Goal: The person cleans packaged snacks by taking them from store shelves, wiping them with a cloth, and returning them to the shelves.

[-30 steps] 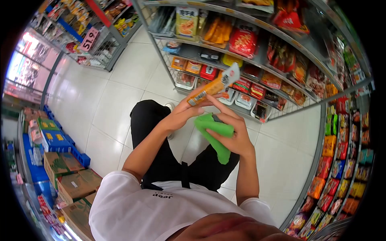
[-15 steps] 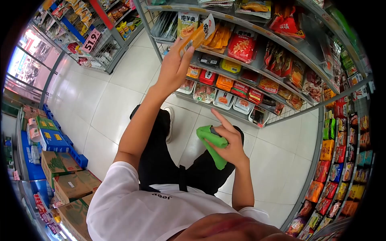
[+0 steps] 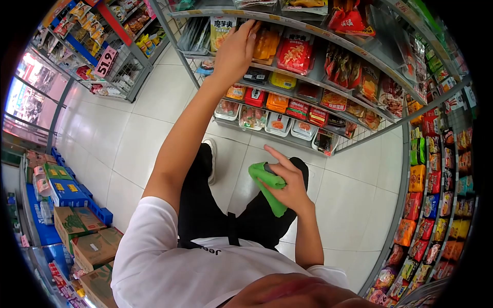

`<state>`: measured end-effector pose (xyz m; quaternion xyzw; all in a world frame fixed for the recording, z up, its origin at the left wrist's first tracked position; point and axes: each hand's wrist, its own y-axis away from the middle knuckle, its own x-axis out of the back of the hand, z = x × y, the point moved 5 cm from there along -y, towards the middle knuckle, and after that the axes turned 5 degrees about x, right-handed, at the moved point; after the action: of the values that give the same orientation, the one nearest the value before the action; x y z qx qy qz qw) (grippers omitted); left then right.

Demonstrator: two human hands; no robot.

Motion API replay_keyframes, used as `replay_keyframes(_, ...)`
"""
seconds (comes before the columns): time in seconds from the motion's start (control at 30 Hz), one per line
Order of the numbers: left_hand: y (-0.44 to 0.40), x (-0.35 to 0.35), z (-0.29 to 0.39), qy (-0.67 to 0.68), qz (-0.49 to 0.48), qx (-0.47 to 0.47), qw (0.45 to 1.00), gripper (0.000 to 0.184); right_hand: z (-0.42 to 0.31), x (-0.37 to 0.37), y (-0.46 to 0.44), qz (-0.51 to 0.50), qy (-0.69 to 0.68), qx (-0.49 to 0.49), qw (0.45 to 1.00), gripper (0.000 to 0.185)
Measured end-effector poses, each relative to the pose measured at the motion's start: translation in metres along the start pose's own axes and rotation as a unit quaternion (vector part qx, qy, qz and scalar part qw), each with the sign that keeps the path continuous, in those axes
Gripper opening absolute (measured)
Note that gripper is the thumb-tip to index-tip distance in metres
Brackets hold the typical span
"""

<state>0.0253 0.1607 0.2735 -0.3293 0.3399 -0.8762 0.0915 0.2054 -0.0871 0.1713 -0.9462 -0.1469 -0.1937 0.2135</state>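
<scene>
My left hand (image 3: 235, 55) reaches to the upper shelf, its fingers closed at the left edge of the orange packets (image 3: 267, 45). What lies between its fingertips is hidden. Left of it stands a pale green and yellow packet (image 3: 222, 32); right of the orange ones are red packets (image 3: 295, 53). Low in front of my body, above the right knee, my right hand (image 3: 290, 183) is closed round a folded green cloth (image 3: 269, 186), its index finger stretched out. A small dark item shows by the cloth, too little to identify.
Trays of packed food (image 3: 278, 123) fill the lower shelf. Colourful packets line the curved rack (image 3: 417, 177) at the right. Cardboard boxes (image 3: 96, 247) and a blue crate (image 3: 101, 211) are at the left. Another rack (image 3: 134, 92) with a price sign stands at the upper left.
From near my right hand, my left hand has moved up to the shelf with an orange packet, which no longer shows apart from those there. My right hand keeps the cloth, slightly lower.
</scene>
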Motion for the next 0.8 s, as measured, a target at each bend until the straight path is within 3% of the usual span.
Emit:
replay_keyframes(0.1,0.000,-0.001,-0.002,0.021,0.023,-0.024,0.999,0.039,0.002,-0.001,0.003,-0.001,0.003,-0.006,1.000,0.031)
replay_keyframes(0.2,0.004,-0.004,-0.006,-0.048,0.073,-0.059,0.994,0.038,0.005,-0.003,0.003,-0.001,0.007,-0.014,1.000,0.032)
replay_keyframes(0.3,0.005,-0.007,-0.001,-0.099,0.051,-0.105,0.988,0.037,0.008,-0.005,0.004,-0.001,0.005,-0.024,1.000,0.032)
replay_keyframes(0.53,0.001,-0.012,0.004,-0.169,0.096,-0.131,0.972,0.036,0.013,-0.005,0.004,0.009,0.013,-0.008,1.000,0.032)
replay_keyframes(0.8,-0.007,-0.020,0.002,-0.212,0.054,-0.158,0.963,0.034,0.015,-0.004,0.005,0.012,0.025,-0.012,1.000,0.031)
